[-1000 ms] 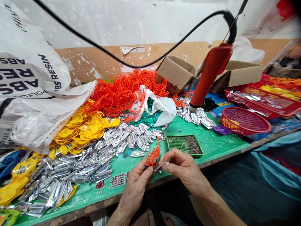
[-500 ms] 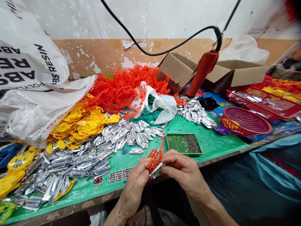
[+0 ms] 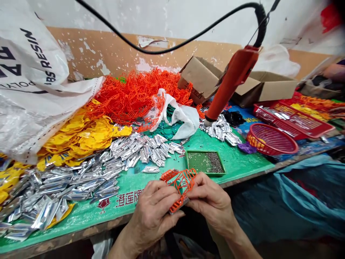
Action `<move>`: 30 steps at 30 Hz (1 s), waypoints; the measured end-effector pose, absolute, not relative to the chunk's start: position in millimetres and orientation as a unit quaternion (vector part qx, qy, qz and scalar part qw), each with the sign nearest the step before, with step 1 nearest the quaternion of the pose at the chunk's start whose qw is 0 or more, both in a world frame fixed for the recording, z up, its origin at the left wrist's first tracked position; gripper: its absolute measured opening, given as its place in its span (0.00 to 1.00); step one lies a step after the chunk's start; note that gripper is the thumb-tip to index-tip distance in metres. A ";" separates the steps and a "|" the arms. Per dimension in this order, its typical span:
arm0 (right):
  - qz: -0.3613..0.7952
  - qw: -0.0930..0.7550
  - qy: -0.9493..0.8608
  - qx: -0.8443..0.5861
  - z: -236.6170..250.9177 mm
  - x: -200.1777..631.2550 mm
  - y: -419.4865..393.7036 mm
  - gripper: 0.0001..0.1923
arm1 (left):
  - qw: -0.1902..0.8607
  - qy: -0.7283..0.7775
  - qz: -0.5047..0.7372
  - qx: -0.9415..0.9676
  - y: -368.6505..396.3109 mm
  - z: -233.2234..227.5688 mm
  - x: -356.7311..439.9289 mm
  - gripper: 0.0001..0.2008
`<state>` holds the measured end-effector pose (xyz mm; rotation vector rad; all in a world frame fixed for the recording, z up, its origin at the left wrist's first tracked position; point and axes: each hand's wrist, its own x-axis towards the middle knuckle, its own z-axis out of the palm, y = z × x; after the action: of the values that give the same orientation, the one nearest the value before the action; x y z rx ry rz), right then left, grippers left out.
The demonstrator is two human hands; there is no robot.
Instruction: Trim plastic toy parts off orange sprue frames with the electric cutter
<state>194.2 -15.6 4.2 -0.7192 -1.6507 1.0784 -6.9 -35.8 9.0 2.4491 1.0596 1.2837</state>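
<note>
Both hands, left (image 3: 152, 210) and right (image 3: 208, 201), gripped 1 orange plastic lattice frame (image 3: 180, 184) at the green-covered surface (image 3: 242, 162), apparently pressing a part in. Seating it seemed to call for steady pressure.

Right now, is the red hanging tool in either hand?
No, the red tool hangs over the table, while both hands hold an orange lattice piece.
</note>
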 end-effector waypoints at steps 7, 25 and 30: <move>0.443 0.500 -0.685 -0.291 0.5 200.9 -24.4 0.20 | 0.040 0.364 0.389 0.845 -43.2 16.1 -6.8 0.13; 0.466 0.505 -0.664 -0.296 -17.2 204.7 -31.0 0.22 | 0.011 0.358 0.372 0.856 -43.7 15.4 -0.3 0.07; 0.459 0.511 -0.663 -0.298 -15.2 202.4 -29.9 0.21 | -0.001 0.355 0.362 0.862 -42.6 17.0 -1.0 0.06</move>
<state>202.4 -29.9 -15.2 -0.7166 -1.5953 1.1041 -1.0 -42.6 17.0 2.7086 1.1161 1.1378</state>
